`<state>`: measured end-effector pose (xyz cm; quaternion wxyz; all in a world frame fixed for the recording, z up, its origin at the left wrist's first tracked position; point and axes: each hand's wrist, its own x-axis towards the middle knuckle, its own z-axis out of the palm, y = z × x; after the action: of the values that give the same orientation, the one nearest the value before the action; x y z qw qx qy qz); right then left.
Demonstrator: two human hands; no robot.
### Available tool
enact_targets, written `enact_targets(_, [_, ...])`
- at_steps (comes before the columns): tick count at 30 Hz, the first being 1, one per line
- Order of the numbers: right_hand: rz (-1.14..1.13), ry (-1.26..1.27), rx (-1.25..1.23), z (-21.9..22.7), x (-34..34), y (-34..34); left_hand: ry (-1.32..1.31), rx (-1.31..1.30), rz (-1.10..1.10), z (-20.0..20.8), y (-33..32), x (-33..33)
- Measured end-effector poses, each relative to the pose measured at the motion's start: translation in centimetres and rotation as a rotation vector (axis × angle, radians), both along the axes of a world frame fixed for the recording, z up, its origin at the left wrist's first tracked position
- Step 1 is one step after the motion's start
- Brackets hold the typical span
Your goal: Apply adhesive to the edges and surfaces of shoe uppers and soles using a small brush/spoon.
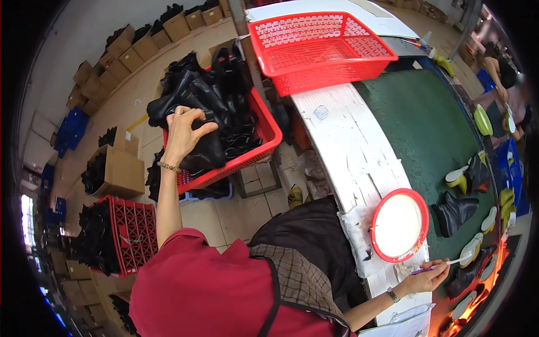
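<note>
My left hand reaches into a heaped red basket. Its thumb and fingers are closed on a black boot, one of several black boots piled there. On the other side, my right hand grips a brush with a purple handle. The brush's pale end meets or overlaps the light underside of a yellow-edged shoe piece; contact is hard to tell. Beside that hand, a red-rimmed bowl of white liquid stands on the white ledge. A black boot rests on the green belt.
An empty-looking red basket sits across the ledge's far end. Boots and yellow shoe pieces line the belt's right side, near an orange glow. A co-worker's arm shows beyond. At left are a red crate and cartons.
</note>
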<state>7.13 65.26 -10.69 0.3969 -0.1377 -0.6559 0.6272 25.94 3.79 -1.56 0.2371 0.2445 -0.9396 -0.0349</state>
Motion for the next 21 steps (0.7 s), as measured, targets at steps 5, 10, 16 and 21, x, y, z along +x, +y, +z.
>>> enact_targets(5, [0.006,-0.009,-0.015,-0.9,1.5,1.5,0.314,0.245,0.010,3.8,-0.3,-2.6])
enact_targets(10, [0.006,-0.143,-0.017,-2.2,3.3,2.5,0.655,0.441,-0.460,10.3,3.7,-7.7])
enact_targets(16, [0.117,-0.109,0.020,-1.6,3.4,1.2,0.962,0.600,-0.970,4.1,10.9,-21.0])
enact_targets(21, [0.130,-0.205,0.265,0.1,4.5,2.0,0.244,0.463,-1.016,-8.6,13.6,-23.2])
